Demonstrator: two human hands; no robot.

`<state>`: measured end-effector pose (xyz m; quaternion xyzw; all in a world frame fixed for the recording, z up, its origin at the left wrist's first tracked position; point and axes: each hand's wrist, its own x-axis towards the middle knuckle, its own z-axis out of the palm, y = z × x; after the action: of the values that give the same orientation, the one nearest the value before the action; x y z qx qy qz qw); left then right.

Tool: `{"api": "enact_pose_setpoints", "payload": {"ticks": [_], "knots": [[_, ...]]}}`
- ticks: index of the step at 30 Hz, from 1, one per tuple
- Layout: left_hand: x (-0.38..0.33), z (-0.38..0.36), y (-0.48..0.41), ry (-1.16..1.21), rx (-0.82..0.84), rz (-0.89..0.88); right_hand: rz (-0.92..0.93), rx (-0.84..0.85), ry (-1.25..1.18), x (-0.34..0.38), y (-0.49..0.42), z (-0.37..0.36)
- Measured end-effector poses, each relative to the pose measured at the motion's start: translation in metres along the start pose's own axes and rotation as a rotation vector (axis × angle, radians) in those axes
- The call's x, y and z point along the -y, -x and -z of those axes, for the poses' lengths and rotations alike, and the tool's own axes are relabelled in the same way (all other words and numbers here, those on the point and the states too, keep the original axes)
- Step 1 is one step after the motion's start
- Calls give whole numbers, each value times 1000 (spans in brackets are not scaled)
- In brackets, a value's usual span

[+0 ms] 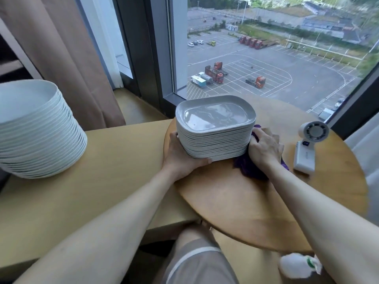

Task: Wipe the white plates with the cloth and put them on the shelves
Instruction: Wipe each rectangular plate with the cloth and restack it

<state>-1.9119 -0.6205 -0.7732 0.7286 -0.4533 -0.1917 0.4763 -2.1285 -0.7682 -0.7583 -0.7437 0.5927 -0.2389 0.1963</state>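
A tall stack of white oblong plates stands on the round wooden table. My left hand grips the stack's lower left side, thumb curled along its front bottom edge. My right hand holds a purple cloth bunched against the stack's right side; part of the cloth lies on the table under my wrist. A second, larger stack of round white plates stands on the rectangular table at the left.
A white hand-held fan lies on the round table to the right of my right hand. The rectangular table adjoins the round one. A brown curtain and a large window are behind. My knee shows below.
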Motion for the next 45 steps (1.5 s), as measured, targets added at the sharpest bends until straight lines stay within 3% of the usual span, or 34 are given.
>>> {"api": "enact_pose_setpoints", "payload": {"ticks": [13,16,20,24,28,32,34,38,45], "knots": [[-7,25,88,4,8,159,-92,57,56,2,83,13],[-3,29,97,109,-15,188,-100,60,50,1,88,16],[-1,45,98,320,135,219,-144,99,-58,6,80,21],[-11,47,89,222,212,161,-214,261,-304,19,61,34],[-4,46,88,141,211,175,-92,279,-183,14,62,35],[-1,55,87,162,179,168,-35,291,-227,18,72,26],[3,64,87,178,160,162,15,425,-220,25,77,31],[10,83,94,200,146,143,119,747,29,48,82,38],[14,96,99,235,139,152,193,558,178,66,86,10]]}}
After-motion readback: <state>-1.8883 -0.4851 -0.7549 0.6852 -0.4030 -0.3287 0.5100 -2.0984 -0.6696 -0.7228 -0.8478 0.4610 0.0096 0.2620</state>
